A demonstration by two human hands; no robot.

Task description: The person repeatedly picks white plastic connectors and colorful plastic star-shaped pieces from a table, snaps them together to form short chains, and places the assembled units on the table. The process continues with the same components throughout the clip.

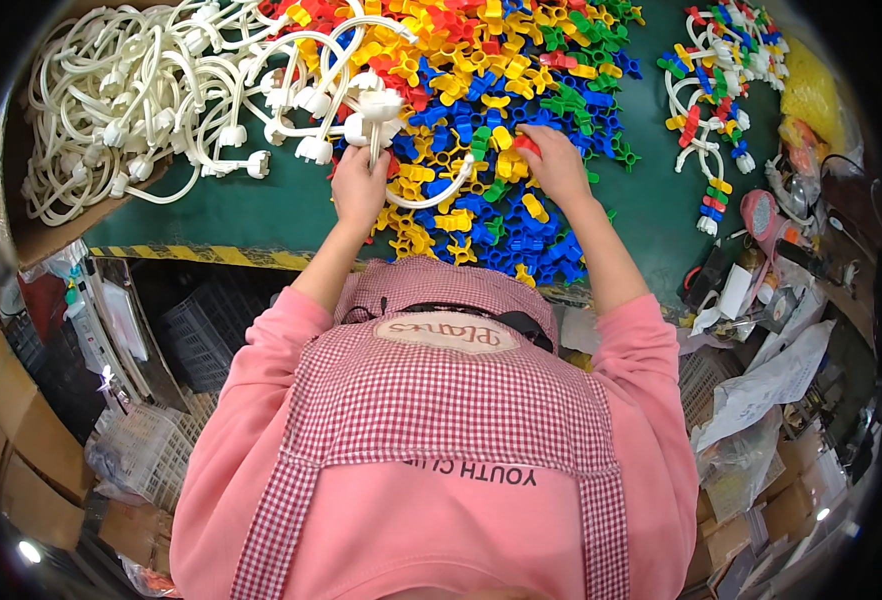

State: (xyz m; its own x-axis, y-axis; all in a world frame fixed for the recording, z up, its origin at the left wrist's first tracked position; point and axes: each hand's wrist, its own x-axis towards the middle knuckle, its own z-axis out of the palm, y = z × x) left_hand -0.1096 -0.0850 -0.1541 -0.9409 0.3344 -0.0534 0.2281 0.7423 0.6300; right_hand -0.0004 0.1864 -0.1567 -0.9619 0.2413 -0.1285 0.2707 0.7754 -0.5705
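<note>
My left hand is closed around a white cord near its bulky white end piece, which sticks up above the fingers. The cord curves to the right over the pile, and its free end reaches a green clip. To the right, my right hand pinches a small red plastic clip between thumb and fingers. Beneath both hands spreads a heap of yellow, blue, red and green plastic clips. Whether the green clip sits on the cord or lies behind it, I cannot tell.
At the left, a cardboard box holds a tangle of white cords. Cords strung with coloured clips lie at the right of the green table. Beyond them are a yellow bag and a pink device.
</note>
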